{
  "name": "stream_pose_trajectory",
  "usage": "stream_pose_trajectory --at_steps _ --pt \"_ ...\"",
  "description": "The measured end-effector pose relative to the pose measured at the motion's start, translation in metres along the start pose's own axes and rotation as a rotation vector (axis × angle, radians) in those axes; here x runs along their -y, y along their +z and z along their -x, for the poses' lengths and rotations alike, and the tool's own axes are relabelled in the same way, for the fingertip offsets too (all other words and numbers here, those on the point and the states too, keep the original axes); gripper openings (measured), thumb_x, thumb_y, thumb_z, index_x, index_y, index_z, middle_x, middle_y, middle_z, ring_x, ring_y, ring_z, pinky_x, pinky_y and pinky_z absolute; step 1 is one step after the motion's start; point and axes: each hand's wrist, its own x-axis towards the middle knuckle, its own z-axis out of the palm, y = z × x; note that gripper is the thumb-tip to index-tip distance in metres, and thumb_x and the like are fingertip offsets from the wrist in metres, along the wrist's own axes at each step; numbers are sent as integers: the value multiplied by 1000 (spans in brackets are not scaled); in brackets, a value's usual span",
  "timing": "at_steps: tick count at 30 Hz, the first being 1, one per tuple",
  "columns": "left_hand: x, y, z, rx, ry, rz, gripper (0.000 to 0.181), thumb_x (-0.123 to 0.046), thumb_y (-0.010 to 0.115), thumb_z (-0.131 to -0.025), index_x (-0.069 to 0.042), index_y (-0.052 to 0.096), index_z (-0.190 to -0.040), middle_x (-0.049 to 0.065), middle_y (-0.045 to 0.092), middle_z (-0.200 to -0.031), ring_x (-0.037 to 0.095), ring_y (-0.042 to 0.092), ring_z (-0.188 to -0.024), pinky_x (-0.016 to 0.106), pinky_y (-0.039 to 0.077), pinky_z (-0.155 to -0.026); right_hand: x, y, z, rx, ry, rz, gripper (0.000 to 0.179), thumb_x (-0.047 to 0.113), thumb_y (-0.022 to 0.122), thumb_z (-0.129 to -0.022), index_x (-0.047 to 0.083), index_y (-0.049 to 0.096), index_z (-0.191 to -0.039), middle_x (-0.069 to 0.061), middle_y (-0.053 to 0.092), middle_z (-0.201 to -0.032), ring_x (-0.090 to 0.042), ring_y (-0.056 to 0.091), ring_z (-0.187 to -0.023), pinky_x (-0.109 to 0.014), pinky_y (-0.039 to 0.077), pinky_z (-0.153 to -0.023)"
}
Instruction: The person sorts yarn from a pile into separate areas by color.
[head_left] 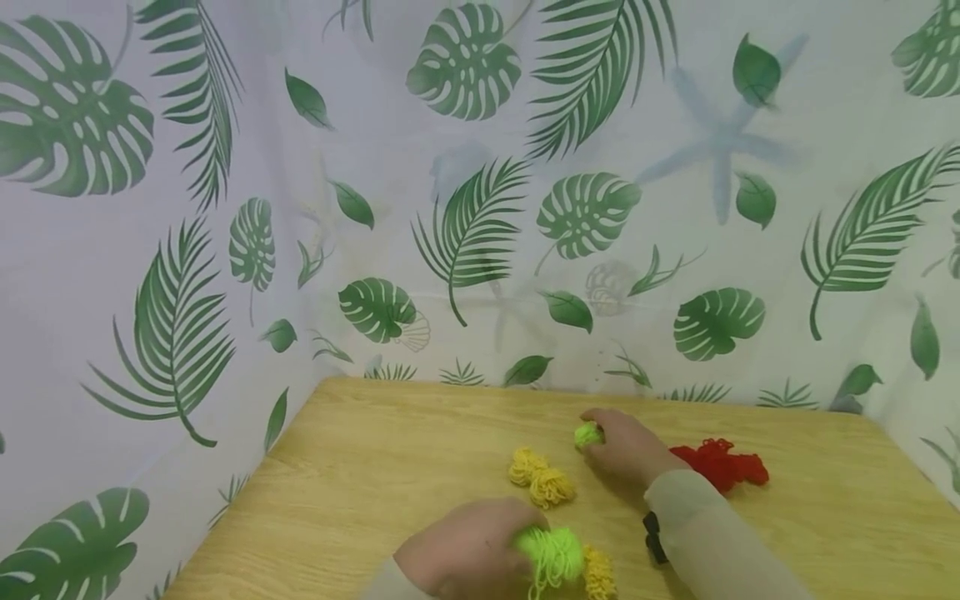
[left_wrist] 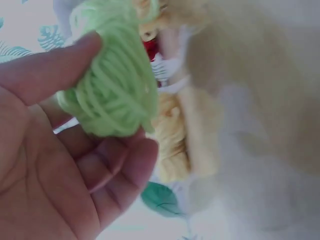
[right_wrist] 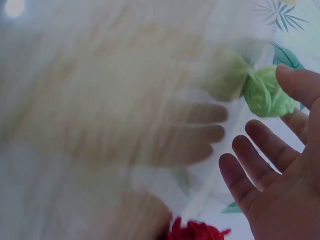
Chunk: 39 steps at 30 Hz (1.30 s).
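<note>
Over the worktop (head_left: 390, 442), we see the fingers of the left hand (head_left: 474, 542) grasping the near green yarn (head_left: 553, 554), its loops hanging loose; those of the right hand (head_left: 624, 448) pinch the far green yarn (head_left: 588, 435) towards the back edge; the tied yellow yarn (head_left: 551, 487) lies between them; the near green yarn partly blocks our view of the second yellow yarn (head_left: 598, 573); the right wrist hides one end of the red yarn (head_left: 723, 462); a leaf-print sheet (head_left: 480, 142) stands behind.

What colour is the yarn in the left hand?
Light green; the yarn bundle shows best in the left wrist view.
</note>
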Motion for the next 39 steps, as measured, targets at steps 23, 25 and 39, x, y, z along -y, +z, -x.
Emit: stream_pose_trajectory --at_steps 23,25,39 --pt "35 -36 -116 -265 -153 -53 40 -23 67 -98 -15 60 -137 2 62 -136 23 56 -127 42 44 -107 -11 -33 46 -19 -90 29 56 31 65 -98 10 50 -148 -20 46 -150 -46 42 -135 -66 37 -105" --pt "38 -35 -127 -274 -167 -85 39 -22 66 -99 -15 60 -136 1 62 -135 22 56 -126 41 44 -106 -12 -31 45 -16 -88 33 56 31 65 -98 11 50 -148 -20 46 -149 -46 44 -134 -66 38 -103" --pt "46 -21 -163 -219 -261 -155 38 -12 63 -96 -16 63 -133 0 66 -129 21 60 -120 40 48 -101 -15 -24 46 -26 -88 5 57 28 67 -97 8 50 -147 -19 46 -150 -45 41 -136 -66 35 -106"
